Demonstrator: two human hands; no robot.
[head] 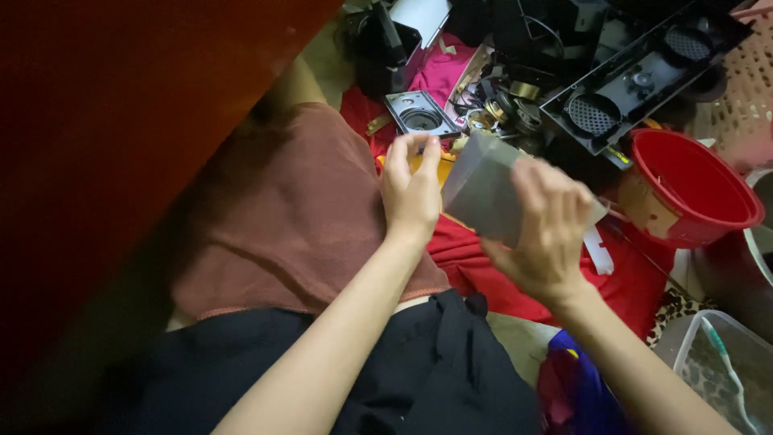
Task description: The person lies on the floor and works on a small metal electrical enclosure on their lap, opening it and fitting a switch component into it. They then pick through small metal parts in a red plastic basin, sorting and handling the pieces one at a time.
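Head view looks down on a red cloth (483, 274) strewn with speaker parts (499, 109) beside a red bucket (692, 189). Right hand (547, 234) grasps a grey translucent sheet (483, 189); left hand (412, 189) pinches something too small to tell.

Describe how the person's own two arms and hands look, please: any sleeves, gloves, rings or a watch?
Both forearms are bare, with no sleeve reaching them. The left hand and the right hand wear no gloves. No ring, watch or bracelet shows on either hand or wrist. The right hand is slightly blurred, so small details there cannot be told.

A red bucket (692, 189) sits beside a black speaker housing (636, 76) and a clear plastic tub (729, 362).
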